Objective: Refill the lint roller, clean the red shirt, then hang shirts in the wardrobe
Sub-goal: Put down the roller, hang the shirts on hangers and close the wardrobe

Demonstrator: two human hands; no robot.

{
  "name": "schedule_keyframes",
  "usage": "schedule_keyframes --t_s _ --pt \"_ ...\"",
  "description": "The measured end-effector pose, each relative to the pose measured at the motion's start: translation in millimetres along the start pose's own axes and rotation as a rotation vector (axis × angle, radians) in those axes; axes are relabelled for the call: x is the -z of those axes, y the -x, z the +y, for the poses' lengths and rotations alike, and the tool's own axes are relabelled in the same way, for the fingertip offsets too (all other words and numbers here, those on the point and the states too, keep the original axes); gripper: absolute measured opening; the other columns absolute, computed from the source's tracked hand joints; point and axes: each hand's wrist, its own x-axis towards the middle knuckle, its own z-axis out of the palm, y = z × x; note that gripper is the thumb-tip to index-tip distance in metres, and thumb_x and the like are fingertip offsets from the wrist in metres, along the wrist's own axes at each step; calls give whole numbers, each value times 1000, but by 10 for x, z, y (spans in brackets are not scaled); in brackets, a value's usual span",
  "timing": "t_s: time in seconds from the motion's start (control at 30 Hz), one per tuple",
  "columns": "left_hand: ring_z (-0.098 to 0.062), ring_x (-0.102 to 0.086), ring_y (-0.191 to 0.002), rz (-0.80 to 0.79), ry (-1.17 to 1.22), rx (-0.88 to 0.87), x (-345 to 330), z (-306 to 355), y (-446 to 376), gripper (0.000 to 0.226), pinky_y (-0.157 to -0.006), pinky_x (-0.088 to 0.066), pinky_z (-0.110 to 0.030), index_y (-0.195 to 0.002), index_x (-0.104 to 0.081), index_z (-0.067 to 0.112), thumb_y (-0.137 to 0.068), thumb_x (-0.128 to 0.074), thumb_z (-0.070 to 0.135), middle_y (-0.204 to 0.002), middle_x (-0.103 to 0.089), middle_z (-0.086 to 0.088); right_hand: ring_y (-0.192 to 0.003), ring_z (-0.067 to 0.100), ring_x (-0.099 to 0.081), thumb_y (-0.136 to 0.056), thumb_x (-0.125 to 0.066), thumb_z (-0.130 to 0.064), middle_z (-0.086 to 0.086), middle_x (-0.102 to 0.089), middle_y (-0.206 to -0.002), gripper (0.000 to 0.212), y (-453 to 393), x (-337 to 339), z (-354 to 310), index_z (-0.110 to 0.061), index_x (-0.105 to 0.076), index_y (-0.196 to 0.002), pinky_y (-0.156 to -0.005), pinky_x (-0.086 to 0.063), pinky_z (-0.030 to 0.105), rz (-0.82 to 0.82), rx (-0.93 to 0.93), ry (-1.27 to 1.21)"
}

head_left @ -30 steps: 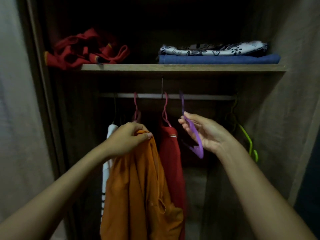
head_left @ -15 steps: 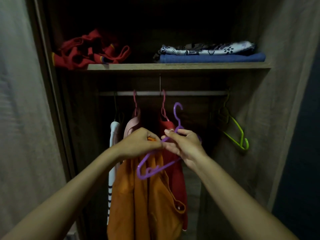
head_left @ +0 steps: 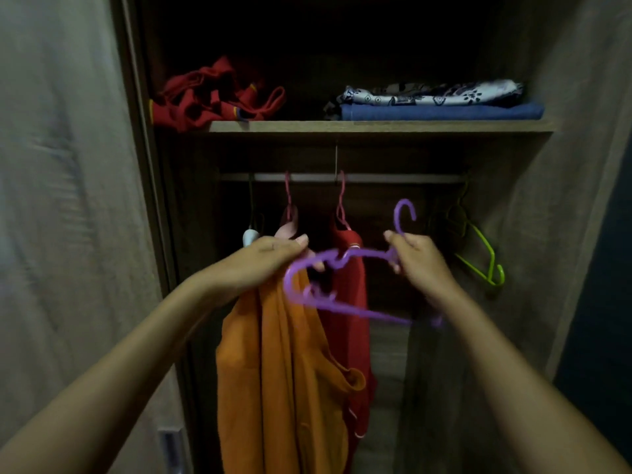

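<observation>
Before the wardrobe rail, hands have parted — purple hanger now spread level.

Orange shirt hangs beside seemingly hung red shirt.

We can read no text, label, brand, number or sign anywhere. The folded white cloth with dark printed motifs, lying on the wooden shelf at about one o'clock, bears only patterns, not letters. Its motifs are too dim and blurred to make out further.
</observation>
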Motion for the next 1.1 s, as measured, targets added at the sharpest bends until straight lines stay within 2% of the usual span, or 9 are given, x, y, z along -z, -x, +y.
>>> schedule_keyframes --t_s 0.1,0.23,0.3,0.57,0.8,0.87,0.97,1.03,1.1 --pt "7 -62 -94 33 -33 27 191 -49 82 25 -86 -46 -20 -106 -69 27 -97 -47 33 -103 -65 16 -36 4 -33 -99 -47 -21 -2 -38 -52 34 32 -60 -49 -16 -44 -65 -34 -21 15 75 -206 -549" --pt "7 -57 -103 9 -132 71 223 -136 122 17 -88 -43 -16 -104 -69 34 -91 -58 33 -112 -61 16 -29 6 -27 -99 -42 -27 -4 -37 -41 40 128 -246 -246 -19 -38 -61 -37 -24 15 30 -400 -1041" --pt "10 -56 -105 -23 -162 49 186 -172 124 18 -87 -43 -12 -106 -68 33 -90 -61 30 -114 -61 15 -29 6 -27 -99 -42 -27 -6 -35 -39 41 151 -329 -397 -20 -36 -59 -37 -24 14 61 -401 -1231" --pt "-3 -59 -104 8 -179 35 311 -163 232 36 -82 -51 -19 -118 -60 34 -84 -68 25 -121 -58 7 -31 5 -29 -101 -39 -28 -6 -38 -41 40 234 -545 -641 -20 -39 -61 -38 -23 15 283 -315 -1398" --pt "-17 -62 -109 26 -114 -6 388 -80 368 44 -92 -53 -29 -125 -57 35 -85 -65 20 -126 -58 -3 -38 5 -36 -100 -45 -27 -4 -39 -49 37 309 -958 -600 -18 -42 -63 -34 -26 16 329 -267 -1210" --pt "-15 -62 -110 92 -11 -67 397 -48 400 47 -90 -52 -24 -127 -56 33 -85 -65 14 -126 -61 -4 -35 5 -39 -99 -47 -25 -7 -42 -44 38 431 -1229 -430 -17 -43 -63 -33 -28 17 303 -231 -991" --pt "-11 -63 -91 233 97 -140 508 26 519 46 -74 -54 -17 -114 -65 47 -76 -73 23 -104 -70 -5 -36 4 -46 -100 -47 -26 -6 -49 -45 40 619 -1451 -99 -16 -48 -60 -39 -36 22 177 -89 -539" --pt "-21 -60 -94 268 15 -119 638 5 591 48 -78 -54 -27 -128 -54 43 -85 -67 24 -103 -65 -19 -37 3 -48 -100 -46 -27 -3 -52 -47 41 612 -1384 38 -16 -51 -60 -42 -39 26 158 -11 -340" --pt "-23 -64 -94 335 -49 -66 747 -52 663 52 -79 -55 -25 -137 -45 37 -91 -58 17 -103 -67 -20 -38 4 -51 -99 -46 -28 -2 -55 -47 42 506 -1185 93 -13 -54 -61 -46 -43 28 217 66 -199"
